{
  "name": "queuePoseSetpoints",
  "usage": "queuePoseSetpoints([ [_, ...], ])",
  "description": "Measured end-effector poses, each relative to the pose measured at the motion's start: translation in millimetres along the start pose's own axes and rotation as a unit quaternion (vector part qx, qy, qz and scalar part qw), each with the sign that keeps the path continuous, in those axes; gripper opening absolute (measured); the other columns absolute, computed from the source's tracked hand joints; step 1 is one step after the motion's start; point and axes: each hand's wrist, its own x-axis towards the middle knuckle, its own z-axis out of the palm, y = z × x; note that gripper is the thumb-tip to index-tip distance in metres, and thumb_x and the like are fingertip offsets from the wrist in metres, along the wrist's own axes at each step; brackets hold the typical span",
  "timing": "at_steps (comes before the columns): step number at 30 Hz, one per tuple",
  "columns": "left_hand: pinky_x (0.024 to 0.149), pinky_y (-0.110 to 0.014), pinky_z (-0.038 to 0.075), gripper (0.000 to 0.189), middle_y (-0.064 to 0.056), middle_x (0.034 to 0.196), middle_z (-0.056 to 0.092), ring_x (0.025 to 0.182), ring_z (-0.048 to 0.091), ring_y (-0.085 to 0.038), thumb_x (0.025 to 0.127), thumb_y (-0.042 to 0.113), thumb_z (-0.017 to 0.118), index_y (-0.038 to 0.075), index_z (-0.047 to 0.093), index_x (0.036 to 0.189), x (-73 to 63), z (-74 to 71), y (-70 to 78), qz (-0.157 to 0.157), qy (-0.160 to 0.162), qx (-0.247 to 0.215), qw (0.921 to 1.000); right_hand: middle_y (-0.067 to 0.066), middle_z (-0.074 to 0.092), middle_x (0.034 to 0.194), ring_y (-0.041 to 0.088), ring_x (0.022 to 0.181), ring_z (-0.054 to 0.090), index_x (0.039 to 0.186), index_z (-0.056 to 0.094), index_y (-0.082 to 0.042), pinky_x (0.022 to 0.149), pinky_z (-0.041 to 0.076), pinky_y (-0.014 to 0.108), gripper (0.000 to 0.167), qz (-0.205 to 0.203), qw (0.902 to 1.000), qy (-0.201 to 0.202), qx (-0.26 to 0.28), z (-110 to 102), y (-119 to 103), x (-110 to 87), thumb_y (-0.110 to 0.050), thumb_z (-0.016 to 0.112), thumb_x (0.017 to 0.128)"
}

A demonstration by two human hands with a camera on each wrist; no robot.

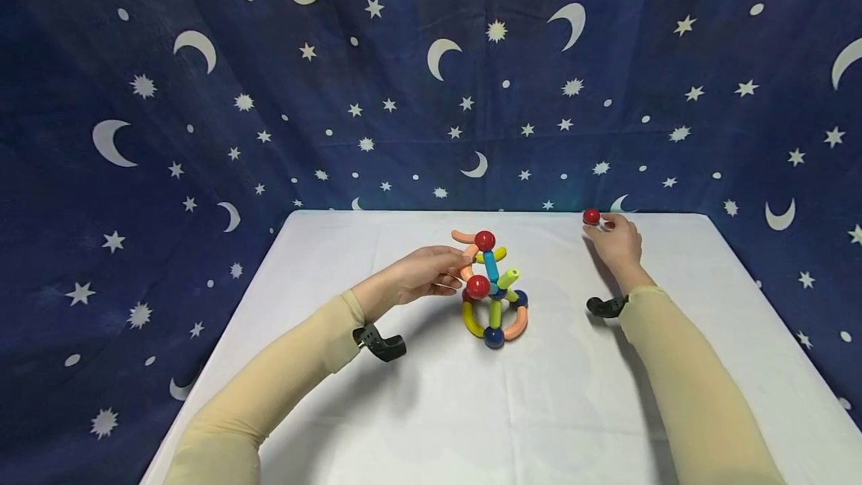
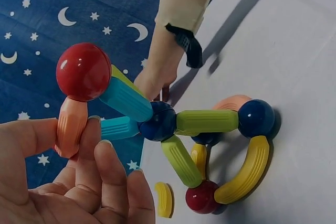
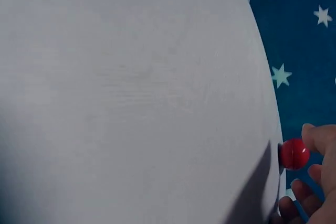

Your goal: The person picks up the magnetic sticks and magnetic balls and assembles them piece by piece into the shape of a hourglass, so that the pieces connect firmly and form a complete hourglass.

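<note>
A construction of magnetic sticks and balls (image 1: 494, 311) stands mid-table, with red and dark blue balls joined by green, blue, yellow and orange sticks. From its left side, my left hand (image 1: 426, 273) pinches an orange magnetic stick (image 2: 71, 127) between thumb and fingers. That stick's upper end meets a red ball (image 2: 84, 72) on the construction. At the far table edge, my right hand (image 1: 616, 242) reaches a loose red ball (image 1: 591, 216). In the right wrist view its digits are spread beside the ball (image 3: 294, 154); firm contact is not clear.
A loose yellow curved stick (image 2: 164, 200) lies behind the construction. Another orange curved stick (image 1: 463, 236) shows near the upper red ball. The white-covered table (image 1: 579, 410) ends at a dark blue curtain (image 1: 404, 96) with moons and stars.
</note>
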Motion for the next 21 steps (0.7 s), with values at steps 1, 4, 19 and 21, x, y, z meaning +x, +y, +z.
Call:
queuePoseSetpoints([
  [1, 0.084, -0.032, 0.055, 0.042, -0.001, 0.086, 0.065, 0.082, 0.064, -0.015, 0.103, 0.027, 0.062, 0.000, 0.057, 0.134, 0.0, 0.0, -0.3, 0.002, 0.001, -0.001, 1.0000, 0.029, 0.049, 0.142, 0.049, 0.131, 0.040, 0.151, 0.043, 0.002, 0.108, 0.030, 0.060, 0.066, -0.001, 1.0000, -0.001, -0.006, 0.2, 0.4, 1.7, -0.037, 0.061, 0.101],
  [4, 0.083, -0.031, 0.055, 0.040, -0.001, 0.086, 0.065, 0.080, 0.063, -0.015, 0.103, 0.027, 0.062, 0.000, 0.057, 0.133, -0.1, 0.5, -1.2, 0.004, 0.005, -0.004, 1.0000, 0.030, 0.048, 0.143, 0.050, 0.131, 0.038, 0.152, 0.043, 0.001, 0.106, 0.030, 0.061, 0.067, 0.001, 0.9998, -0.003, -0.018, 0.6, 0.3, 5.7, -0.039, 0.061, 0.101],
  [19, 0.082, -0.030, 0.055, 0.038, 0.000, 0.086, 0.066, 0.079, 0.064, -0.013, 0.104, 0.025, 0.061, 0.001, 0.058, 0.132, -0.7, 0.0, -3.9, 0.004, 0.003, -0.018, 0.9998, 0.029, 0.050, 0.142, 0.050, 0.129, 0.041, 0.147, 0.050, -0.003, 0.103, 0.032, 0.062, 0.065, 0.081, 0.9956, 0.009, -0.047, 6.4, -10.9, 19.0, -0.048, 0.055, 0.101],
  [21, 0.081, -0.030, 0.055, 0.037, 0.000, 0.087, 0.066, 0.079, 0.064, -0.012, 0.104, 0.026, 0.061, 0.001, 0.059, 0.131, -0.9, 0.3, -3.8, 0.005, 0.001, -0.017, 0.9998, 0.029, 0.050, 0.142, 0.050, 0.130, 0.042, 0.144, 0.053, -0.003, 0.103, 0.032, 0.063, 0.063, 0.092, 0.9946, 0.014, -0.046, 6.4, -13.6, 19.9, -0.049, 0.055, 0.100],
])
